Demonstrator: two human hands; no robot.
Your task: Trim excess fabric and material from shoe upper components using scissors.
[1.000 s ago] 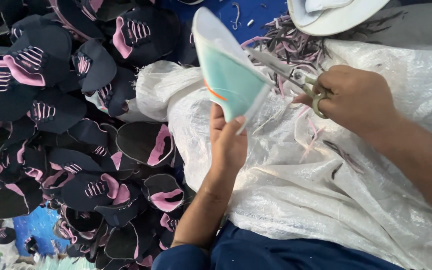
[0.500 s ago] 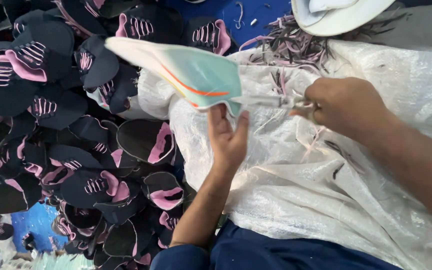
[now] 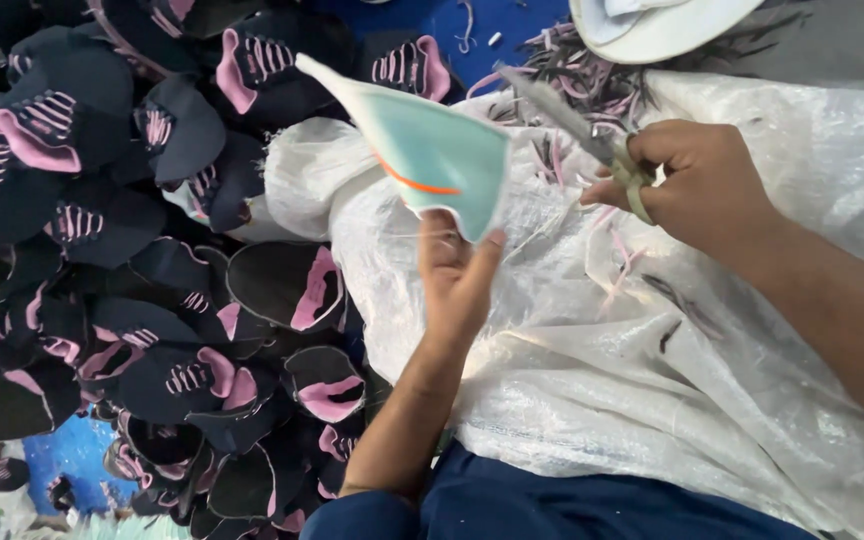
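Over the white woven sack (image 3: 672, 380), the left hand (image 3: 452, 275) pinches a teal shoe-upper piece (image 3: 422, 150) by its lower edge. At three o'clock, the right hand (image 3: 702, 185) is closed around scissors (image 3: 577, 125). Dark pink-trimmed pieces (image 3: 132, 250) lie heaped at nine o'clock.

The left hand (image 3: 457, 275) rises from a bare forearm that runs up from below, palm turned towards the camera, fingers and thumb pointing up and pinched together at the tips in a closed grip. The right hand (image 3: 707, 185) comes in from the right on a bare forearm, knuckles up, fingers curled into a closed grip, level with and well to the right of the left grip.
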